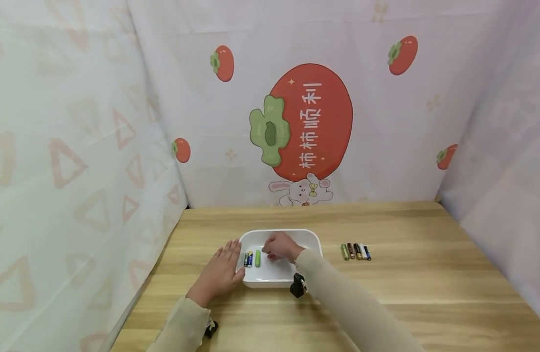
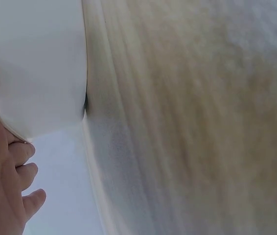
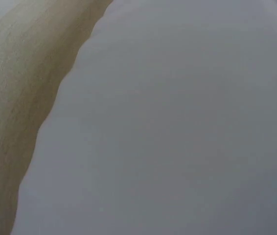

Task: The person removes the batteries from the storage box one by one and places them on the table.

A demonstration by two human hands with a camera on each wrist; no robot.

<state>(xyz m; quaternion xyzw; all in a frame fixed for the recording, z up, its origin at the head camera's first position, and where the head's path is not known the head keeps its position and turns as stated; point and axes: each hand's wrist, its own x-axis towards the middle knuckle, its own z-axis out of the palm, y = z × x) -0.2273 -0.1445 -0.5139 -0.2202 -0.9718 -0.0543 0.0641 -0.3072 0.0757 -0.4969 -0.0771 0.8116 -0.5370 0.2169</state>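
Note:
In the head view a white tray (image 1: 270, 283) stands on the wooden table. My left hand (image 1: 219, 270) lies along its left rim, fingers straight; the left wrist view shows those fingers (image 2: 27, 176) beside the tray's outer wall (image 2: 40, 63). My right hand (image 1: 281, 246) reaches down inside the tray with bent fingers, and I cannot tell whether they hold something. Left of it lie a bright green battery (image 1: 258, 258), a blue and gold battery (image 1: 250, 259) and a dark battery (image 1: 245, 260), side by side. White surface fills most of the right wrist view.
Several batteries (image 1: 357, 252) lie in a row on the table (image 1: 406, 293), right of the tray. Fabric with printed persimmons (image 1: 314, 122) hangs behind the table, and more cloth (image 1: 76, 171) encloses the left and right sides.

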